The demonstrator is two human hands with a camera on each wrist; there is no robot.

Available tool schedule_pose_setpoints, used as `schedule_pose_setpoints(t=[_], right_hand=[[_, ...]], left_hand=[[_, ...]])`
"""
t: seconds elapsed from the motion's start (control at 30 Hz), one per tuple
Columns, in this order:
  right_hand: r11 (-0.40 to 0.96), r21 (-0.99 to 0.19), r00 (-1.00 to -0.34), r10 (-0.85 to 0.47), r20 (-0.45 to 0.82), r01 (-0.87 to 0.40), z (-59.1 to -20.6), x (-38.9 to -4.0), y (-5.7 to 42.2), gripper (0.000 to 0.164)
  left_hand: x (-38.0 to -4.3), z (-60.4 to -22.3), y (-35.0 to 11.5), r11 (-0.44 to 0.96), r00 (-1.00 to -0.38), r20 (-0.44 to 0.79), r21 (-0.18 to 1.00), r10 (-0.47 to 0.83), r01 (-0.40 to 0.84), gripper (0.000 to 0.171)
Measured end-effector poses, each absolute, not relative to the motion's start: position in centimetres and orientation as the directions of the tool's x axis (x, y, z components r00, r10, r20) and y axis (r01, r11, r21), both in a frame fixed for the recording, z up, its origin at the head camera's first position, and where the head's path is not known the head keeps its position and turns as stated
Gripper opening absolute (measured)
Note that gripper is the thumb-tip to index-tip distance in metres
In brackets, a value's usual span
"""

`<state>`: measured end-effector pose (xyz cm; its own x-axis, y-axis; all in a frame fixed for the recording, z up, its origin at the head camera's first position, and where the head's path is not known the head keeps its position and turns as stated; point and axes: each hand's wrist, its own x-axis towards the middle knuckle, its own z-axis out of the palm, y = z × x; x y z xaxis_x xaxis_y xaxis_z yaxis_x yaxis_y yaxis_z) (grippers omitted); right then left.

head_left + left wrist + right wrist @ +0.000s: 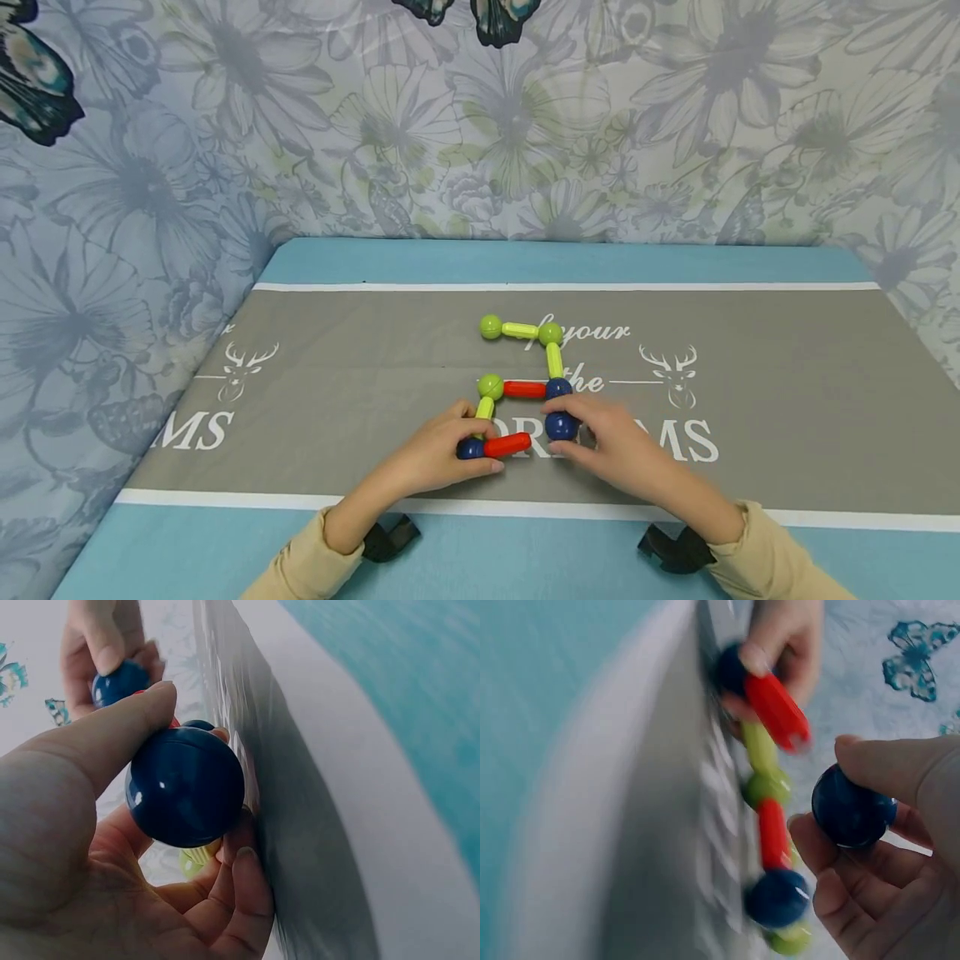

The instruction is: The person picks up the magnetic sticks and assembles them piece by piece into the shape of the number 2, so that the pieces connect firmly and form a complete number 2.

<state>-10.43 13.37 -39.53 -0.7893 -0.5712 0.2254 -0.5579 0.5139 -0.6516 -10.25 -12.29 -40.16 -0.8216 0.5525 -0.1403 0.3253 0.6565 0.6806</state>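
Note:
My left hand (442, 446) grips a blue ball (470, 448) at the near end of a chain of balls and rods. From that ball a red rod (507, 444) points right, its far end free. A yellow-green rod (485, 408) leads away to a green ball (491, 387), then another red rod (525, 389) to a second blue ball (558, 388). My right hand (615, 437) pinches a separate blue ball (853, 806) between thumb and fingers, just right of the free red end. In the left wrist view, the gripped ball (186, 787) hides most of the chain.
Beyond the hands the chain continues with yellow-green rods (554, 360) and two green balls (551, 333). It lies on a grey runner (360, 358) with white lettering, over a blue table (525, 550). A flower-patterned wall (510, 125) stands behind. Black straps (390, 537) show at both wrists.

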Motion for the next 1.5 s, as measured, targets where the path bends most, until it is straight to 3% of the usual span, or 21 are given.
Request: schedule_pose_setpoints(t=[0.13,0.37,0.97,1.5], right_hand=[[0.452,-0.724,-0.771,-0.613,0.172,-0.521,-40.3,-9.7,12.6,0.038],[0.461,-0.745,-0.784,-0.606,0.133,-0.482,-40.6,-9.4,12.1,0.041],[0.519,-0.686,-0.738,-0.673,0.04,-0.51,-41.1,-9.6,12.6,0.033],[0.517,-0.659,-0.714,-0.699,0.044,-0.547,-41.0,-9.9,12.7,0.026]], left_hand=[[-10.3,-40.2,-12.2,0.664,-0.822,-0.145,0.673,0.55,0.326,0.022],[-10.3,-40.4,-12.2,0.664,-0.82,-0.143,0.67,0.554,0.332,0.021],[-10.2,-40.3,-12.3,0.657,-0.822,-0.136,0.677,0.553,0.331,0.018],[-10.1,-40.2,-12.3,0.668,-0.831,-0.129,0.667,0.541,0.331,0.04]])
